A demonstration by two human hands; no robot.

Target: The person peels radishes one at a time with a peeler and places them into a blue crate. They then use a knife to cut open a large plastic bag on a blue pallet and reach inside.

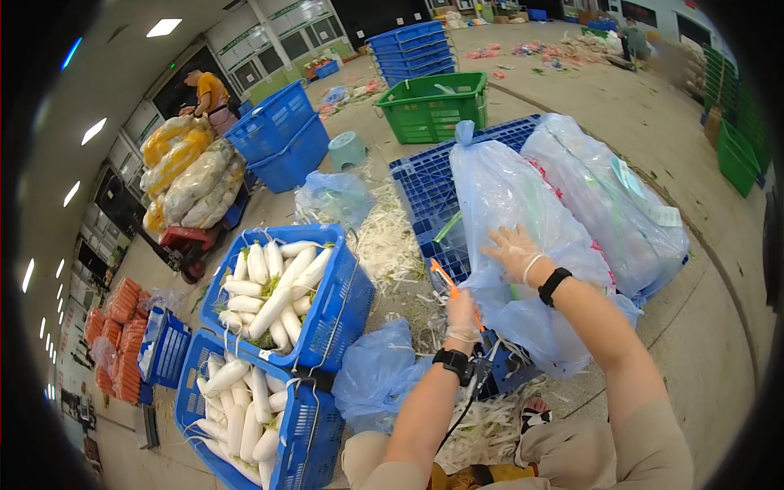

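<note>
My left hand [463, 317], in a thin clear glove, is closed around an orange-handled tool [442, 276] with a slim pointed outline; its working end is too small to make out. This hand is at the left edge of a full pale blue plastic bag [510, 192], tied at its top. My gloved right hand [516, 255] lies with fingers spread on the upper side of that bag. A second full bag [600, 204] lies right beside it. Both rest on a blue plastic pallet [420, 184]. The bags' contents are blurred by the plastic.
Two blue crates [331, 359] of white radishes stand at my left. A crumpled blue bag [376, 367] and white peelings [400, 237] cover the floor nearby. Beyond are a green crate [433, 110], stacked blue crates [278, 135] and a person [211, 94] by heaped sacks.
</note>
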